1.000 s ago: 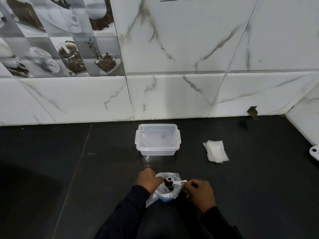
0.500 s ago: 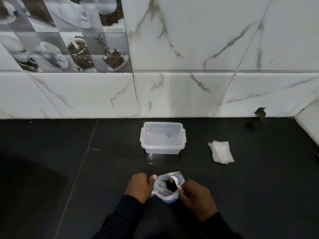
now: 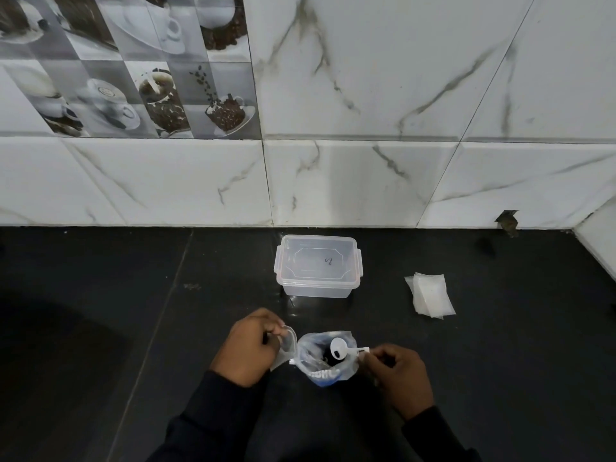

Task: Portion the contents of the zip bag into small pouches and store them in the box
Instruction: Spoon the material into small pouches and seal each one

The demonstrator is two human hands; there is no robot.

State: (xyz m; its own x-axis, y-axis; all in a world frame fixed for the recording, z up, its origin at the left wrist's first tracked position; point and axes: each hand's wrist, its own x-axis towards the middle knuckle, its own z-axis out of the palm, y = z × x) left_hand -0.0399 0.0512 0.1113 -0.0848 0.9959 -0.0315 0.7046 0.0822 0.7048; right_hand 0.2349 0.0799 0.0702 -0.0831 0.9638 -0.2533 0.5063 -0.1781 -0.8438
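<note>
Lower centre of the frame: zip bag [image 3: 325,365], standing on the black counter [image 3: 100,328], mouth open upward, blue print on its lower front, dark contents visible inside, kind not discernible. Just left of the bag: left hand [image 3: 250,348], fingers curled round a small pouch [image 3: 286,345] of clear plastic, pouch mouth held up and close against the bag's left edge. Just right of the bag: right hand [image 3: 400,375], fingertips pinching the handle end of a white plastic spoon [image 3: 338,349], handle lying level across the bag's right rim, bowl positioned over the open mouth above the dark contents. Dark sleeves on both forearms, entering from the bottom edge. Centre of the frame, beyond the bag and apart from it: clear plastic box [image 3: 318,266] with clips on both short sides, resting on the counter near the wall, small dark mark visible on it; lid on or off not discernible. Right of the box, well apart: pouch stack [image 3: 430,295], flat on the counter. Upper half of the frame: white marble-pattern wall tiles [image 3: 400,95]; upper left, coffee-motif tiles [image 3: 133,78].
</note>
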